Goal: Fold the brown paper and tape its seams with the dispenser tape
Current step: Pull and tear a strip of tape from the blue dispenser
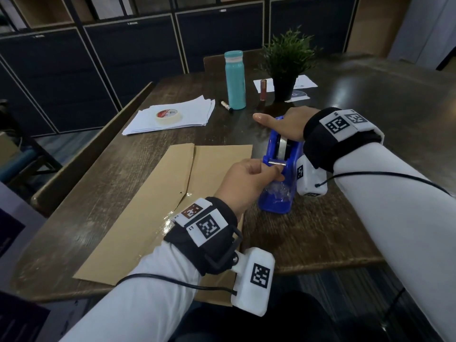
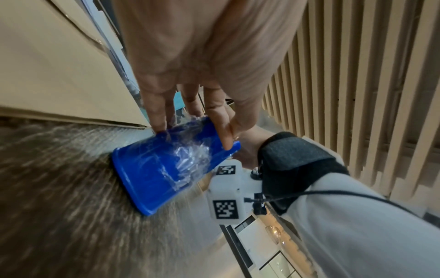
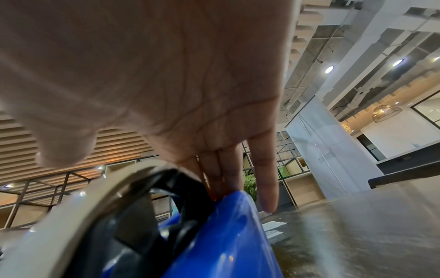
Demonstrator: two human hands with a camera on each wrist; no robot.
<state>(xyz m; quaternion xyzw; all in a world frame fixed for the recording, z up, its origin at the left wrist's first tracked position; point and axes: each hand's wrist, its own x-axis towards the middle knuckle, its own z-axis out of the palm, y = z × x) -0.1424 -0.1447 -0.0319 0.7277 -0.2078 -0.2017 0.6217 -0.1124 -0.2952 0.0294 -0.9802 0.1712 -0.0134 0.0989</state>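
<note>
While the brown paper point(image 1: 172, 198) lies folded on the surface point(image 1: 370, 119), one seam seemingly already taped, the dispenser point(image 1: 278, 174) beside it is steadied under the flat right hand point(image 1: 283, 124); clear tape point(image 2: 190, 159) is pinched by the left hand point(image 1: 246, 181). Further taping remains.

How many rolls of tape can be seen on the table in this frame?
2. One is the masking tape roll lying flat on the stack of white papers at the far left; the other is the roll mounted in the blue dispenser, under the right hand.
</note>
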